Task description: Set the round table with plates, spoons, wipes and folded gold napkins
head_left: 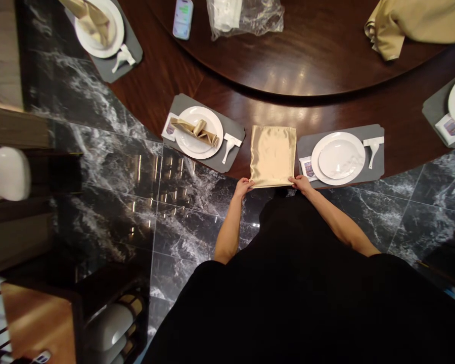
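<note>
A gold satin napkin, folded to a square, lies flat at the table's near edge between two place settings. My left hand pinches its near left corner, and my right hand pinches the near right corner. To the right, close by my right hand, a white plate with a smaller plate on it sits on a grey placemat. Left of the napkin, another plate carries a rolled gold napkin. White spoons rest on small white holders beside the plates.
Behind the settings rises a round dark wooden turntable with a phone, a clear plastic bag and a heap of gold cloth. More settings stand at far left and right. A wooden cabinet is at lower left.
</note>
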